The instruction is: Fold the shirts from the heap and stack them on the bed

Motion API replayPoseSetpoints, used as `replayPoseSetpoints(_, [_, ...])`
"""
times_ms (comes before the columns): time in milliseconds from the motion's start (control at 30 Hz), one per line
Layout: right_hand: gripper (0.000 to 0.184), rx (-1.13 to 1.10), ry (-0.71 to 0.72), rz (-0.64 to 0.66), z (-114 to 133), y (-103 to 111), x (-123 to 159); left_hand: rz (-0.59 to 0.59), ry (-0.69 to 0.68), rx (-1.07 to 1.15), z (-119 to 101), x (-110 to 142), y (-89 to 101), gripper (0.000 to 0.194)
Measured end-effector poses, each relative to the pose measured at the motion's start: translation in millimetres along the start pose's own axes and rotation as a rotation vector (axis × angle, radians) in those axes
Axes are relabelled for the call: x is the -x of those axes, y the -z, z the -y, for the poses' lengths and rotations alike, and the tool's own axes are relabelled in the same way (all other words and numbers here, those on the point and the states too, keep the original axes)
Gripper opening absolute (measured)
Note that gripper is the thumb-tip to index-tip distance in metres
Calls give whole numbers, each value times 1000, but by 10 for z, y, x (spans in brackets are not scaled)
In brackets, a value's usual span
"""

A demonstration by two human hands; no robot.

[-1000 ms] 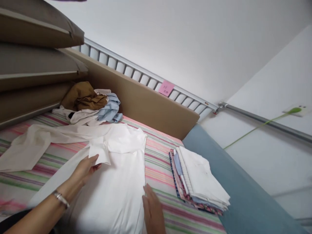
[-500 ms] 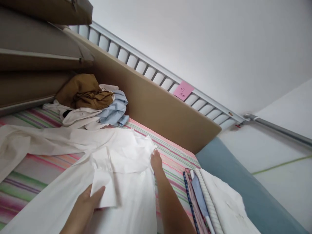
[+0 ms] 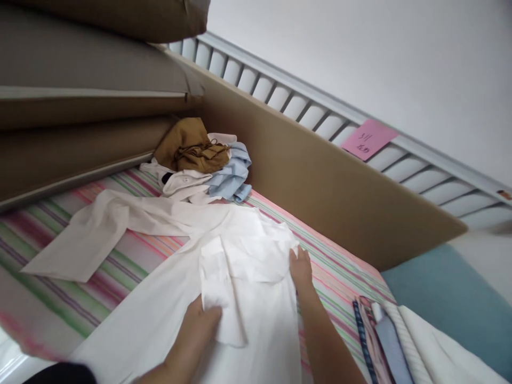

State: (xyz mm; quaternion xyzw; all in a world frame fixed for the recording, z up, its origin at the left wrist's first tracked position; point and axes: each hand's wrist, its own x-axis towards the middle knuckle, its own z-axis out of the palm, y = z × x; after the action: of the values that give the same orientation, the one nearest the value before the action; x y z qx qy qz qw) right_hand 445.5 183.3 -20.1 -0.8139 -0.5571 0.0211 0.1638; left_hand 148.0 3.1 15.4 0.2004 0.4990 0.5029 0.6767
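Observation:
A white long-sleeved shirt [image 3: 256,256] lies spread over a striped sheet [image 3: 132,261], one sleeve stretched out to the left. The other sleeve is folded back over the body, its cuff pointing toward me. My left hand [image 3: 196,325] grips that cuff, with the thumb on top and the fingers underneath, mostly hidden. At the shirt's right shoulder edge, my right hand [image 3: 301,269] pinches the fabric between bent fingers.
A crumpled pile holds a brown garment [image 3: 196,146] and light blue cloth [image 3: 232,173]. Folded clothes [image 3: 384,341] are stacked at the lower right. Behind stands a tan board [image 3: 312,176] below a slatted rail bearing a pink note [image 3: 370,140]. Brown padded furniture [image 3: 88,112] rises at the left.
The view has swung left, so everything sits further right in the picture. Both hands keep their holds on the shirt, with little change in its layout.

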Motion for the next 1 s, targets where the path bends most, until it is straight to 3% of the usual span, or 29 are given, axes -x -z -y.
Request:
replayPoseSetpoints(100, [62, -109, 84, -47, 41, 247, 632, 69, 36, 172, -201, 83, -9, 32])
replayPoseSetpoints(200, [62, -355, 167, -40, 5, 475, 1502, 159, 82, 296, -341, 139, 31, 30])
replayPoseSetpoints(333, [61, -655, -46, 40, -131, 603, 2569, 387, 113, 305, -426, 367, 137, 27])
replayPoseSetpoints(467, [69, -1072, -349, 206, -188, 555, 3205, 504, 123, 189, -343, 816, 244, 25])
replayPoseSetpoints(567, [74, -1312, -503, 322, -90, 606, 3412, 534, 80, -24, -195, 1070, 283, 24])
replayPoseSetpoints(733, [70, -1506, -497, 449, 261, 880, 3466, 486, -143, -725, -47, 1165, 262, 27])
replayPoseSetpoints(867, [70, -1561, -561, 633, 561, 975, 3397, 464, -253, -925, -130, 1282, 205, 31])
replayPoseSetpoints(1000, [66, -1540, -556, 678, 752, 993, 3266, 270, -641, -1351, -233, 1513, 134, 21])
